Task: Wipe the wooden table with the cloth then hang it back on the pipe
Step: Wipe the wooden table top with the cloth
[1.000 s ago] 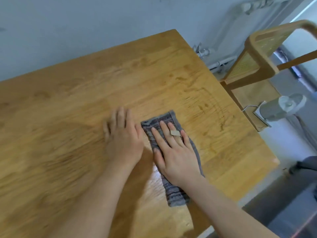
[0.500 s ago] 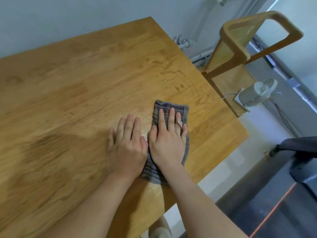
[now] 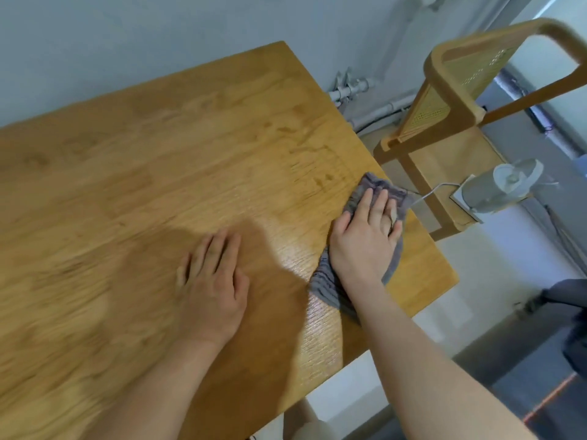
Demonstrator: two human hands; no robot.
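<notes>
A grey striped cloth (image 3: 327, 282) lies flat on the wooden table (image 3: 165, 160), close to its right edge. My right hand (image 3: 365, 239) presses down on the cloth with straight fingers and covers its middle. My left hand (image 3: 212, 287) rests flat on the bare wood, a hand's width to the left of the cloth. Grey pipes (image 3: 352, 88) run along the wall behind the table's far right corner.
A wooden chair (image 3: 451, 100) with a woven back stands right of the table, against its edge. A small grey fan (image 3: 495, 188) with a cable sits on the chair's seat. A dark object (image 3: 571, 300) lies on the floor at the right.
My right hand has slid the cloth to the right, up to the table's right edge. My hands, side by side before, are now apart. My left hand stays flat on the wood.
</notes>
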